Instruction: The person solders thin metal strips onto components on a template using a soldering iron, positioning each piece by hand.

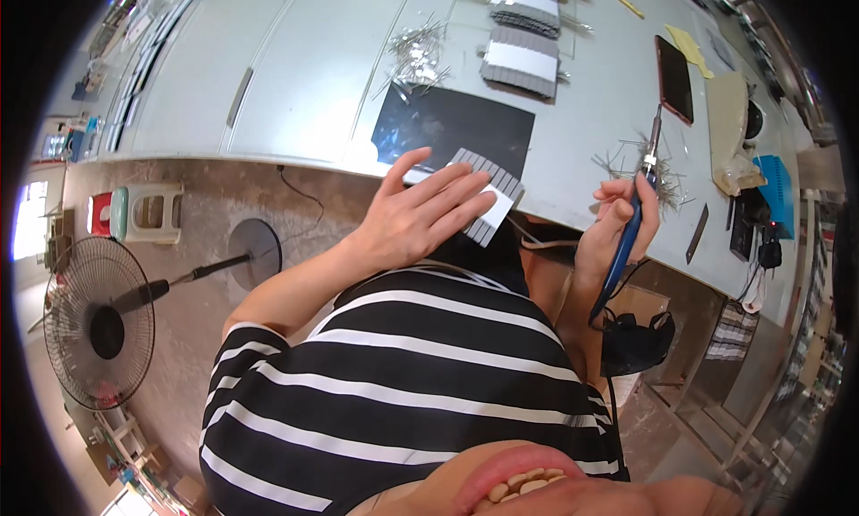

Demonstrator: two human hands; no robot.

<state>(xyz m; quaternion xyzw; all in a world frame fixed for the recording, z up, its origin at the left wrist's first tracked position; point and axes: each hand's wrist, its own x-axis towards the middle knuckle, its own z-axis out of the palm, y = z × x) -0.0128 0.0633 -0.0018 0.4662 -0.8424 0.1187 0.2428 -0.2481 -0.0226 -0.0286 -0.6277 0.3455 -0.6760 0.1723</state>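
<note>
My left hand (416,216) lies with its fingers stretched out over a flat grey ribbed piece with a white band (504,173). The piece sits at the table's near edge, partly over a black mat (456,122), and my fingers cover much of it. In my right hand (595,238) is a soldering iron (624,252) with a blue handle, fingers closed around it. Its metal tip points away from me, above scattered thin wire pieces (676,180). Beyond the mat lies a heap of shiny wire pins (419,55). Similar grey banded pieces (519,64) stand in a row farther back.
On the right of the table (313,59) are a dark phone (674,82), a yellow sheet (689,51), a blue box (777,194) and a flat metal strip (697,234). A standing fan (107,328) and stools (152,213) occupy the floor at left.
</note>
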